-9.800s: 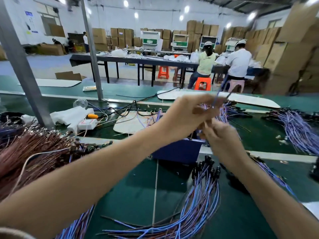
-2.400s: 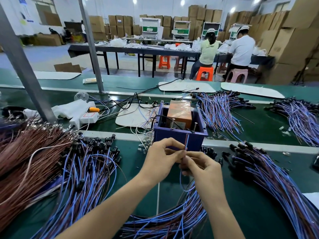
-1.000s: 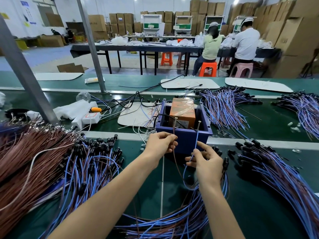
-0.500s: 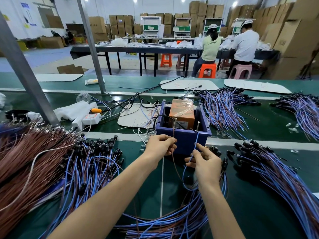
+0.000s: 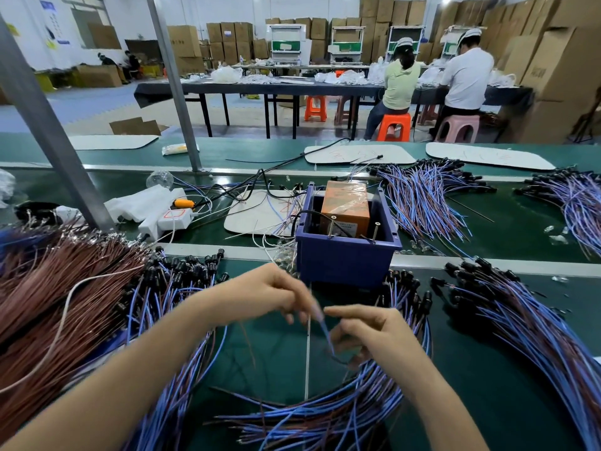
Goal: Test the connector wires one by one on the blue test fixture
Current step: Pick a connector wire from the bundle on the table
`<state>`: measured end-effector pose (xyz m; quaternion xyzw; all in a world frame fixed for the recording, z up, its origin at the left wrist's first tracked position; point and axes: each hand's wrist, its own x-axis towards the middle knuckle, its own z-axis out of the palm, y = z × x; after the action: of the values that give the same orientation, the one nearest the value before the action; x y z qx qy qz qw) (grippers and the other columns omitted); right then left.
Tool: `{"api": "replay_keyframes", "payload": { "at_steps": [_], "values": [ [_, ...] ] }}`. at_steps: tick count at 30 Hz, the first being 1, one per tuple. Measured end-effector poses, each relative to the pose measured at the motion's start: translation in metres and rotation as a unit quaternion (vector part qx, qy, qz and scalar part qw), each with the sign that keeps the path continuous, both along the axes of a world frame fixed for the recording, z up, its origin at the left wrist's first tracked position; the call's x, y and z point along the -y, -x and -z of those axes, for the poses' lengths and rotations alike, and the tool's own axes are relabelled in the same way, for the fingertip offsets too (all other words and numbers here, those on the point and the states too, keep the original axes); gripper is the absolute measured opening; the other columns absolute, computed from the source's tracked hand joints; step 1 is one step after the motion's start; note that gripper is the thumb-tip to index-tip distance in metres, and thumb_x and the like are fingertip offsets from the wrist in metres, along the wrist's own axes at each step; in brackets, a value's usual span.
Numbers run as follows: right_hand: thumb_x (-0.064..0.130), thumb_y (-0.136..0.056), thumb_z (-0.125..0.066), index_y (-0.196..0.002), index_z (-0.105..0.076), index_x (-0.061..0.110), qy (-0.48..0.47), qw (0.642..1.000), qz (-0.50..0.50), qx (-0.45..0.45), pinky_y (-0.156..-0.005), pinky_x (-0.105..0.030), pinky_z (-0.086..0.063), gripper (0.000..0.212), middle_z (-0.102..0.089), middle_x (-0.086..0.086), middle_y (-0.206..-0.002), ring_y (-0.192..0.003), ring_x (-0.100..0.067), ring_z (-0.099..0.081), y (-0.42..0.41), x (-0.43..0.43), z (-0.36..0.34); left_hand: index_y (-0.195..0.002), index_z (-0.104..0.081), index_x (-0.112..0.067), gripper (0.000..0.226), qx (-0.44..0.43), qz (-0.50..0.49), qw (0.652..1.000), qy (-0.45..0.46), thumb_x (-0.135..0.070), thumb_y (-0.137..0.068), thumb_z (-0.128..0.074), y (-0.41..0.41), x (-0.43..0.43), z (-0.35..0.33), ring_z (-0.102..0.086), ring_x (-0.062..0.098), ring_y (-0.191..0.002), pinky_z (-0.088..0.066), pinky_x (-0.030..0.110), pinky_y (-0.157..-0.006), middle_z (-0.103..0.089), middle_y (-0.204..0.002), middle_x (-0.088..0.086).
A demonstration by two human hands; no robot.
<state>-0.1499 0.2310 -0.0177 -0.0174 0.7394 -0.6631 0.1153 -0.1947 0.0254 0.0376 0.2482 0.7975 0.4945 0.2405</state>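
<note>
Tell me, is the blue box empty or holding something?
Holding something: an orange block wrapped in clear film stands inside the blue box.

One view, worn on your head: it faces forward and down, close over the green bench, the blue test fixture straight ahead at centre, the long table far beyond it.

You've pulled left hand and right hand back from the fixture. The wire is off the pins, pinched between both hands, motion-blurred.
</note>
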Motion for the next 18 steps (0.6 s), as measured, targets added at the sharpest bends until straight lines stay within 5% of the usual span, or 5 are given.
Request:
{"api": "replay_keyframes", "payload": {
  "at_steps": [4, 8, 10, 14, 18],
  "values": [
    [0.025, -0.093, -0.06, -0.1, -0.073, 0.04, -0.248, 0.962, -0.093, -0.059, -0.064, -0.019, -0.049, 0.022, -0.073, 0.011, -0.082, -0.075, -0.009, -0.065, -0.012, 0.003, 0.009, -0.079, -0.073, -0.036, 0.048, -0.147, -0.053, 0.976, 0.151, 0.004, -0.08, -0.047, -0.008, 0.062, -0.01, -0.064, 0.009, -0.085, -0.049, 0.027, -0.078, -0.073, -0.091, -0.003],
    [0.028, -0.095, -0.057, -0.107, -0.073, 0.03, -0.324, 0.93, -0.149, -0.091, -0.062, -0.009, -0.041, 0.02, -0.065, 0.022, -0.073, -0.069, 0.004, -0.056, -0.019, 0.013, 0.019, -0.135, -0.047, -0.036, 0.041, -0.305, -0.087, 0.774, 0.548, -0.032, -0.094, -0.051, 0.003, 0.109, 0.014, -0.039, 0.01, -0.129, -0.031, 0.034, -0.108, -0.044, -0.141, -0.012],
    [0.025, -0.095, -0.056, -0.105, -0.074, 0.024, -0.331, 0.926, -0.16, -0.09, -0.057, -0.004, -0.038, 0.021, -0.054, 0.037, -0.055, -0.062, 0.016, -0.052, -0.018, 0.014, 0.019, -0.137, -0.042, -0.038, 0.042, -0.308, -0.064, 0.722, 0.617, -0.042, -0.096, -0.047, 0.006, 0.117, 0.029, -0.03, 0.013, -0.134, -0.025, 0.038, -0.108, -0.032, -0.147, -0.015],
    [0.024, -0.095, -0.055, -0.102, -0.075, 0.022, -0.333, 0.924, -0.158, -0.099, -0.057, -0.004, -0.038, 0.021, -0.053, 0.038, -0.051, -0.062, 0.018, -0.052, -0.017, 0.015, 0.02, -0.114, -0.062, -0.035, 0.023, -0.411, -0.127, 0.712, 0.555, -0.033, -0.096, -0.049, 0.014, 0.118, 0.043, -0.043, 0.017, -0.123, -0.029, 0.035, -0.098, -0.048, -0.133, -0.009],
    [0.023, -0.094, -0.057, -0.095, -0.075, 0.026, -0.253, 0.959, -0.099, -0.076, -0.069, -0.01, -0.048, 0.017, -0.072, 0.012, -0.072, -0.072, 0.004, -0.065, -0.018, 0.014, 0.019, -0.1, -0.073, -0.025, 0.014, -0.449, -0.183, 0.771, 0.412, -0.024, -0.09, -0.063, 0.02, 0.124, 0.038, -0.063, 0.024, -0.093, -0.039, 0.032, -0.07, -0.067, -0.101, -0.004]
  ]
}}
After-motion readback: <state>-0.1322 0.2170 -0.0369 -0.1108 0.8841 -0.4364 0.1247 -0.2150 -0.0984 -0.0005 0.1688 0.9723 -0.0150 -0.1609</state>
